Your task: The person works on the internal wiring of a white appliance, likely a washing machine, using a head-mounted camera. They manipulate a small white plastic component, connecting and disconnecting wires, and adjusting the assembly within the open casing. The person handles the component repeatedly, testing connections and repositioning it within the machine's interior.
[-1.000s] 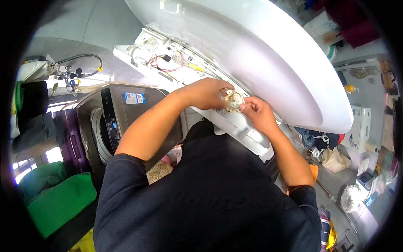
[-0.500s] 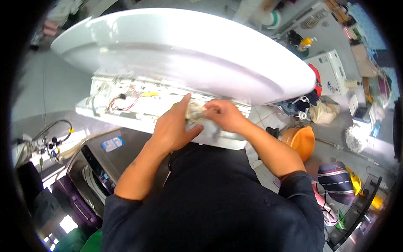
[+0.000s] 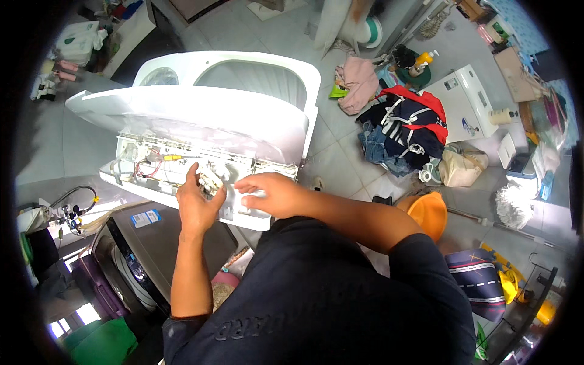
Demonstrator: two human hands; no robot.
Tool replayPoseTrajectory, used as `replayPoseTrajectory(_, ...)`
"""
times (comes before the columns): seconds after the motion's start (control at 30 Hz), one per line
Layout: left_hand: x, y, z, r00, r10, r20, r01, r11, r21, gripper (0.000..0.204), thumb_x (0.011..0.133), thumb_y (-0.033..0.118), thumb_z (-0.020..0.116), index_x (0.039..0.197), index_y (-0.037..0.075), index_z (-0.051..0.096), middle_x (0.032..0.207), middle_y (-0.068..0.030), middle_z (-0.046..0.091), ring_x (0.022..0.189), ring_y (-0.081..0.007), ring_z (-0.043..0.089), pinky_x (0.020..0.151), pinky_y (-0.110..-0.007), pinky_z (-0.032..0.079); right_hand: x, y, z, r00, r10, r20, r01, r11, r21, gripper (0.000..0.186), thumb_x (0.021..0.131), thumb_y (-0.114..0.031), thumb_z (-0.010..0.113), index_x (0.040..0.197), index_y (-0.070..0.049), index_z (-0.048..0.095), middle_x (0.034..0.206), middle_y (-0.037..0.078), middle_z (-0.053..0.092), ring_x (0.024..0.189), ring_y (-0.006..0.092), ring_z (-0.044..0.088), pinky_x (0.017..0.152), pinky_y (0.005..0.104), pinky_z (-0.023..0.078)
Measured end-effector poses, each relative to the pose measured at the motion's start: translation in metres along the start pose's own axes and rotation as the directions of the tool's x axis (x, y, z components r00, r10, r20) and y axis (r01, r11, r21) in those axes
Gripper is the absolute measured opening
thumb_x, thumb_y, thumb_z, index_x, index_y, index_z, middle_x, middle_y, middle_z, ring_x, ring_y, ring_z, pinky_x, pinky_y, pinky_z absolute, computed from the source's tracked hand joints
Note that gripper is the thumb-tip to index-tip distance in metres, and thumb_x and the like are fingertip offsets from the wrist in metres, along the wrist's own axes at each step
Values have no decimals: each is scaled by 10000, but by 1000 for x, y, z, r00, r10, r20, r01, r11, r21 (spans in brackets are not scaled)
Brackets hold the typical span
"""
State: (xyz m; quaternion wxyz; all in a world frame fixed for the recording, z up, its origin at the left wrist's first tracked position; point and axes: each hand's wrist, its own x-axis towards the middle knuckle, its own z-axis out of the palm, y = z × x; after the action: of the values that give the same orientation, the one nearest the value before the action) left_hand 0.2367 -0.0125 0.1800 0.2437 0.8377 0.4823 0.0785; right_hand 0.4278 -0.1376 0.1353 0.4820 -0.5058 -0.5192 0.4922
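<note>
A white twin-tub washing machine (image 3: 312,91) stands in front of me. Its panel compartment (image 3: 131,173) lies exposed along the near side, showing thin red and dark wires and a yellow connector (image 3: 173,157). My left hand (image 3: 198,207) grips a small off-white mechanical part, perhaps a timer (image 3: 210,181), between thumb and fingers above the compartment. Just to the right of it is my right hand (image 3: 271,193), its thumb and fingers apart with nothing visible in them. The wide white panel (image 3: 194,109) rises behind both hands.
At the lower left sits a dark grey front-loading washer (image 3: 176,234). Clothes (image 3: 404,128) are heaped on the tiled floor to the right, near an orange basin (image 3: 429,216). A white box-shaped appliance (image 3: 462,100) stands beyond the clothes.
My view has shifted, bringing the tub openings and the clothes pile into sight. The raised white panel appears lower. My right hand has come away from the part, which stays in my left.
</note>
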Motion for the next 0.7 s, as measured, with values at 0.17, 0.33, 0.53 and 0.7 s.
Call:
replayPoseTrajectory(0.17, 0, 0, 5, 999, 32, 30, -33, 998, 44, 788, 759, 321, 794, 1402, -29, 503, 1159, -235, 682, 1072, -345, 641, 1107, -472, 344, -62, 11, -48, 943, 332, -22, -316, 915, 249, 314, 982, -190, 654, 1206, 30, 652, 1121, 110, 715, 1064, 157, 664, 968, 322, 513)
replayPoseTrajectory(0.33, 1, 6, 10, 998, 25, -58, -21, 997, 68, 770, 773, 341, 779, 1403, -13, 513, 1207, -226, 675, 1129, -344, 623, 1157, -476, 295, -100, 9, -109, 838, 455, -302, -354, 874, 335, 265, 1013, -183, 604, 1167, 26, 660, 1012, 77, 712, 915, 144, 661, 860, 302, 535)
replayPoseTrajectory(0.53, 3, 0, 18, 991, -90, -99, 93, 995, 22, 766, 779, 362, 787, 1419, 38, 518, 1207, -207, 674, 1180, -380, 572, 1147, -465, 314, -50, -29, -165, 825, 305, -476, -105, 910, 402, 266, 1021, -207, 598, 1134, 27, 654, 953, 65, 684, 846, 140, 636, 833, 292, 524)
replayPoseTrajectory(0.7, -1, -4, 25, 961, -193, -199, 174, 979, -110, 715, 776, 300, 796, 1399, 44, 558, 1144, -172, 671, 1113, -351, 589, 1032, -447, 424, 13, -28, -193, 903, 273, -331, -150, 924, 352, 262, 1018, -191, 592, 1139, 33, 653, 968, 66, 682, 863, 130, 631, 847, 276, 512)
